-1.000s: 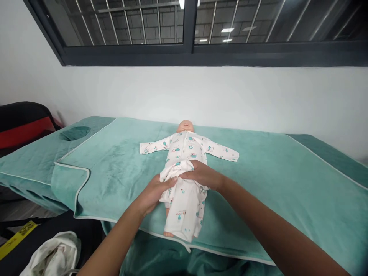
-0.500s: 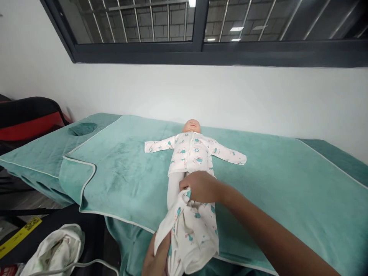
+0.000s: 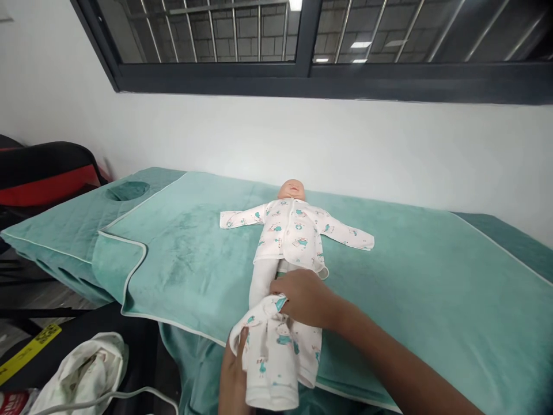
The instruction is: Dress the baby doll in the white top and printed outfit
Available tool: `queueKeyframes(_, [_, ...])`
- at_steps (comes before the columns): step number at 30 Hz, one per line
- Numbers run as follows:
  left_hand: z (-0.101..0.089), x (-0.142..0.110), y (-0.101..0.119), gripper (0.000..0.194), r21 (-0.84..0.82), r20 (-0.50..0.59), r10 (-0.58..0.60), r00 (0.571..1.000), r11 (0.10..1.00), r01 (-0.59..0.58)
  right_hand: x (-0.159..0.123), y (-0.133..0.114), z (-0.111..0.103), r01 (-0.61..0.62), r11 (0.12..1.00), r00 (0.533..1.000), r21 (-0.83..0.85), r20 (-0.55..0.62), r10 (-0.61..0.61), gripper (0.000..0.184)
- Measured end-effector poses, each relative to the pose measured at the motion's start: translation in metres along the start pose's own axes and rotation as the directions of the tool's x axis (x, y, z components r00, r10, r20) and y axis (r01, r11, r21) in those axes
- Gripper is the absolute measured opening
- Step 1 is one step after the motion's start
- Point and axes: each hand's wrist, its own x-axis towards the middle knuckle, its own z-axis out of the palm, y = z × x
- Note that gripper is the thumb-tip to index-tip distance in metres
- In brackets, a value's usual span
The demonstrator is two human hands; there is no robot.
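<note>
A baby doll [image 3: 291, 189] lies face up, arms spread, in a white jacket [image 3: 294, 230] printed with small green figures. One leg in white legwear [image 3: 262, 282] shows below the hem. Matching printed baby pants [image 3: 272, 351] are bunched over the lower legs and hang past the bed's front edge. My right hand [image 3: 305, 297] pinches the pants' upper edge between thumb and fingers, over the doll's legs. My left hand [image 3: 233, 369] is at the left side of the pants, closed on the cloth; most of its fingers are hidden under the fabric.
The bed carries a green cover [image 3: 185, 259] with pale piping and a face hole [image 3: 127, 191] at the left. A black chair [image 3: 142, 346] holds a crumpled white cloth [image 3: 88, 369] and a grey cable [image 3: 125, 395]. A red-black chair [image 3: 47, 173] stands at far left.
My right hand has moved slightly down toward me with the pants' edge. My left hand has moved a little up and deeper under the cloth. The jacket's right hem corner now shows.
</note>
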Motion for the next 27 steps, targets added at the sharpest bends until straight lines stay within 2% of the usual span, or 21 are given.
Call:
queueKeyframes(1, [0.006,0.0,0.009,0.03,0.02,-0.076,0.046,0.996,0.999,-0.044,-0.001,0.001,-0.001,-0.012,0.998,1.0,0.066,-0.012,0.012,0.008])
queueKeyframes(3, [0.017,0.001,0.03,0.023,0.05,-0.141,0.152,0.978,0.988,-0.147,-0.002,0.003,-0.003,-0.037,0.978,0.999,0.203,-0.021,0.043,0.01])
queueKeyframes(8, [0.031,0.026,0.075,0.008,0.058,-0.136,0.33,0.934,0.944,-0.325,-0.003,0.01,-0.006,-0.133,0.917,0.989,0.377,-0.01,0.147,0.027])
queueKeyframes(12, [0.033,0.057,0.1,0.013,0.145,-0.072,0.442,0.894,0.891,-0.429,-0.002,0.014,-0.007,-0.178,0.858,0.98,0.482,0.007,0.199,0.026])
queueKeyframes(18, [0.038,0.107,0.123,0.022,0.328,0.114,0.54,0.834,0.772,-0.545,0.005,0.015,-0.006,-0.249,0.841,0.942,0.481,-0.082,0.325,0.019])
queueKeyframes(21, [0.041,0.123,0.125,0.028,0.35,0.154,0.545,0.824,0.75,-0.561,0.008,0.018,-0.003,-0.262,0.817,0.901,0.514,-0.172,0.397,0.018])
queueKeyframes(25, [0.039,0.125,0.123,0.036,0.339,0.181,0.546,0.818,0.746,-0.573,0.006,0.018,0.001,-0.224,0.743,0.771,0.63,-0.353,0.531,0.006])
queueKeyframes(27, [0.037,0.121,0.125,0.043,0.321,0.169,0.532,0.83,0.767,-0.556,0.001,0.014,0.0,-0.175,0.716,0.741,0.676,-0.389,0.548,0.013])
